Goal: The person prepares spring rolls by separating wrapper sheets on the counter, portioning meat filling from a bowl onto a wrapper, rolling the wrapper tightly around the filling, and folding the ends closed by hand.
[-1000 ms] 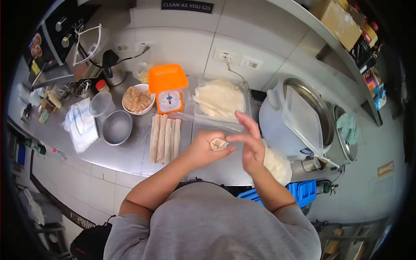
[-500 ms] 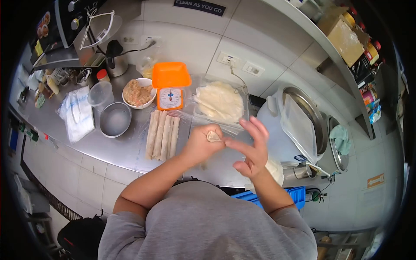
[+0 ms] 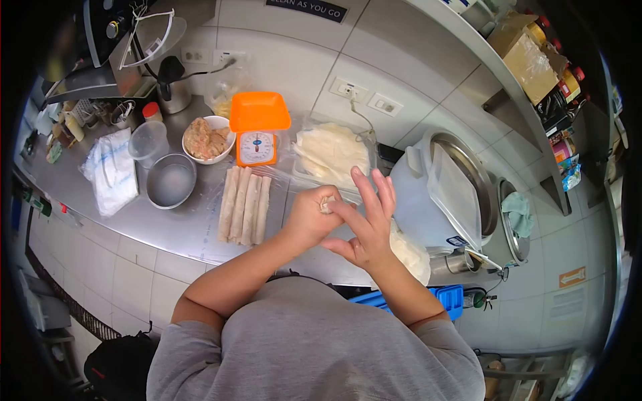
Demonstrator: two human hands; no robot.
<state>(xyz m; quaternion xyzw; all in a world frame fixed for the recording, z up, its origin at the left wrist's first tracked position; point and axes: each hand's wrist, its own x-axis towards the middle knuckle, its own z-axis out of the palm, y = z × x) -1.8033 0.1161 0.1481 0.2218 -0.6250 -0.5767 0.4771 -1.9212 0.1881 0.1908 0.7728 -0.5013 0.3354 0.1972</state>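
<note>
1. Your left hand (image 3: 307, 218) is clenched round the held piece (image 3: 326, 204), its pale, folded end showing at the top of the fist; this piece is nearer you than the scale (image 3: 257, 148) and to its right; the grip probably serves to leave that end within the other hand's reach.
2. Your right hand (image 3: 368, 230) grasps nothing that shows; its fingers are spread, the index finger at the held piece's end and the thumb stretched out below; whether that fingertip presses or only rests there, I cannot tell; the other fingers point away, likely to stay clear of the fist.
3. The rolls (image 3: 244, 207) lie side by side on the near side of the scale; that parallel layout seems meant to save room.
4. The sheets (image 3: 334, 152) rest in a tub (image 3: 314, 180) right of the scale; a pale stack (image 3: 410, 255), partly hidden by your right arm, lies farther right and nearer you; both seem placed for easy reach.
5. The meat mix (image 3: 207, 137) sits in a white bowl (image 3: 204, 160) just left of the scale, perhaps for convenience; the steel bowl (image 3: 152, 191) stands farther left and nearer you.
</note>
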